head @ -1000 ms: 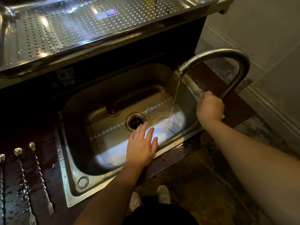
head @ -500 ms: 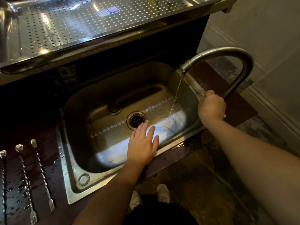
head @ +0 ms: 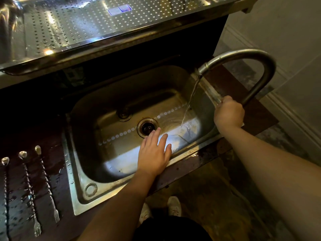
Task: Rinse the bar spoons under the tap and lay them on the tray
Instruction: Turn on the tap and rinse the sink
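Bar spoons [head: 29, 190] cropped left, right hand [head: 228, 115] hiding tap handle

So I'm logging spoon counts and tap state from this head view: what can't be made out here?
- Tap handle: covered by the right hand, so its setting is hidden.
- Bar spoons: three show; the leftmost runs off the frame's edge, so more may lie beyond.
- Tray: cut off by the top edge.
- Left hand: its palm faces down, unseen.
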Available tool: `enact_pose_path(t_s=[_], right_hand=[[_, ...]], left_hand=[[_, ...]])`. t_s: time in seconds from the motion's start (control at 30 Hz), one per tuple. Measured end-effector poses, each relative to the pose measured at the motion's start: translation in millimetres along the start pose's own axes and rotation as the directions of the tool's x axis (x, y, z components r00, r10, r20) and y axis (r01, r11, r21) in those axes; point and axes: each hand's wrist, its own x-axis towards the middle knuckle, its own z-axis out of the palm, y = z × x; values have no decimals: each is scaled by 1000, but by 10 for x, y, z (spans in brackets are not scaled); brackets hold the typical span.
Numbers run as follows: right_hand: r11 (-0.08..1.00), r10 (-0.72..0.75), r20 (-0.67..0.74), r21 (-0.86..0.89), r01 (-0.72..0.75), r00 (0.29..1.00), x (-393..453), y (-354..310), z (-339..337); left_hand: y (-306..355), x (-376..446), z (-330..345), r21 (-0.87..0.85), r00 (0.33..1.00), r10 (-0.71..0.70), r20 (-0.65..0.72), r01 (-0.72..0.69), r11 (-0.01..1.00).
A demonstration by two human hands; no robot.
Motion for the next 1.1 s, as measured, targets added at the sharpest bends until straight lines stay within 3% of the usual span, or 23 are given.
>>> enact_pose_path(t_s=[0.27,0.53,0.83,1.1], right_hand=[[1000,2,25,12,-2,1000,-2,-1,-7],[975,24,-25,219,-18,999,-203,-15,-72],[939,-298,46,191,285,953,-840,-178,50],[773,-632,51,115,624,774,-1161,-677,281]], left_hand=[[-7,2,-3,11,1000,-1,5,1,1000],[4,-3,-14,27,1000,17,-24,-16,1000],[9,48,-62,86,1000,3,29,-6,996],[-270,-58,-505,180,974,-136,-183,169,969]])
